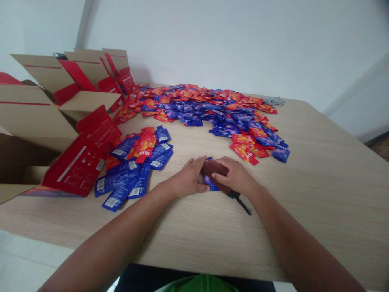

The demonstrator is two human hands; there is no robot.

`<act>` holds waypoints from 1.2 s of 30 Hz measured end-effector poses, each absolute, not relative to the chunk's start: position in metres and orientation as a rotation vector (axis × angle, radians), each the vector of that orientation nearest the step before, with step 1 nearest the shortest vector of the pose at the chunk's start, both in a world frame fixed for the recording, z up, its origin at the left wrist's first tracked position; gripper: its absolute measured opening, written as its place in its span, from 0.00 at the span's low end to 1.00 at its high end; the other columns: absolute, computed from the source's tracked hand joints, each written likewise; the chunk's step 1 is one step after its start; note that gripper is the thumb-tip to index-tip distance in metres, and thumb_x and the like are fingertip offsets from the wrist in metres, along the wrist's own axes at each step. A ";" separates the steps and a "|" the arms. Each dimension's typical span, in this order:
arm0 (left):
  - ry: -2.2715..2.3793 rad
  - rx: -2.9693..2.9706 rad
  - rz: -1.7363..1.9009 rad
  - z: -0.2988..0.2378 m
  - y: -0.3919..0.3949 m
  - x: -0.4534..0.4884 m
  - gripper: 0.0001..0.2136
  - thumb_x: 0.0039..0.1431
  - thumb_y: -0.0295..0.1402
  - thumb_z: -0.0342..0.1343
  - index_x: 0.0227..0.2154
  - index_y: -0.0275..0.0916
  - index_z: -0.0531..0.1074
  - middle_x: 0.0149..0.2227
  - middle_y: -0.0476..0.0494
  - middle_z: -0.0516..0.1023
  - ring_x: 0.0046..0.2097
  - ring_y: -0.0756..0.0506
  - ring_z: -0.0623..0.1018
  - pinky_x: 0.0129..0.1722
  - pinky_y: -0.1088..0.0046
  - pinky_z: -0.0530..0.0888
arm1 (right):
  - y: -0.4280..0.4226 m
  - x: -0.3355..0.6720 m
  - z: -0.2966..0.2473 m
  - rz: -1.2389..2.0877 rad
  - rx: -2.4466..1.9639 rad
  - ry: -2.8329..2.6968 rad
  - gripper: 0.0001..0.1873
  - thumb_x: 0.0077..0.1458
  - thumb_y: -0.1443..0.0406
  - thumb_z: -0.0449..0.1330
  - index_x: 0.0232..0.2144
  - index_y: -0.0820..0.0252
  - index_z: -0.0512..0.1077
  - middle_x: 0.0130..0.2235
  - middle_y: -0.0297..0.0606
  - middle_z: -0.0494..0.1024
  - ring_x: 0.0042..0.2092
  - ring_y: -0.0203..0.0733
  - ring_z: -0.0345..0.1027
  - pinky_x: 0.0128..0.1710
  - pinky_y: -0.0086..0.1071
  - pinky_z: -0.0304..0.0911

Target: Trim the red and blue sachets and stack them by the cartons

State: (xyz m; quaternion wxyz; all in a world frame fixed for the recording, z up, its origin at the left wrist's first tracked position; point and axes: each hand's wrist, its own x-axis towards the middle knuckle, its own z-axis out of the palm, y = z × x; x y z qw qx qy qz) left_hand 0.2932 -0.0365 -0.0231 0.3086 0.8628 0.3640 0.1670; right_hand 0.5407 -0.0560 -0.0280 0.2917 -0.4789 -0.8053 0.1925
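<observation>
A single blue pouch [214, 185] lies flat on the table in front of me, partly covered by my hands. My left hand [190, 178] holds it down at its left side, thumb at the near edge and fingertips at the far edge. Wrapped around a dark brown handheld device [216, 170], my right hand [235, 173] keeps it over the pouch. A black cord or strap [243, 205] sticks out of the device's near end. What the device's underside touches is hidden.
Left of my hands is a loose pile of blue and red pouches [133, 174]. Open cardboard boxes [73, 170] with red flaps line the table's left side. A long heap of red and blue pouches [194, 107] curves across the back, with a grey crumpled thing [275, 100] at its right end.
</observation>
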 end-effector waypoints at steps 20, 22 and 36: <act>0.929 2.233 0.481 -0.029 -0.034 0.292 0.57 0.52 0.42 0.73 0.78 0.40 0.45 0.74 0.28 0.64 0.76 0.30 0.63 0.77 0.41 0.47 | -0.063 0.539 -0.013 0.618 -1.092 -2.212 0.21 0.57 0.70 0.66 0.52 0.52 0.79 0.47 0.38 0.80 0.45 0.45 0.75 0.48 0.39 0.70; 0.926 2.237 0.477 -0.030 -0.033 0.291 0.56 0.52 0.42 0.73 0.78 0.39 0.46 0.74 0.27 0.63 0.76 0.30 0.62 0.77 0.41 0.46 | -0.065 0.537 -0.013 0.661 -1.035 -2.240 0.21 0.56 0.70 0.66 0.52 0.52 0.79 0.48 0.39 0.80 0.47 0.46 0.76 0.50 0.40 0.70; 0.911 2.247 0.500 -0.034 -0.032 0.290 0.54 0.51 0.41 0.73 0.77 0.41 0.51 0.73 0.29 0.65 0.75 0.29 0.64 0.77 0.41 0.48 | -0.064 0.535 -0.019 0.662 -1.086 -2.220 0.19 0.56 0.69 0.68 0.50 0.51 0.79 0.45 0.37 0.79 0.44 0.45 0.74 0.47 0.38 0.69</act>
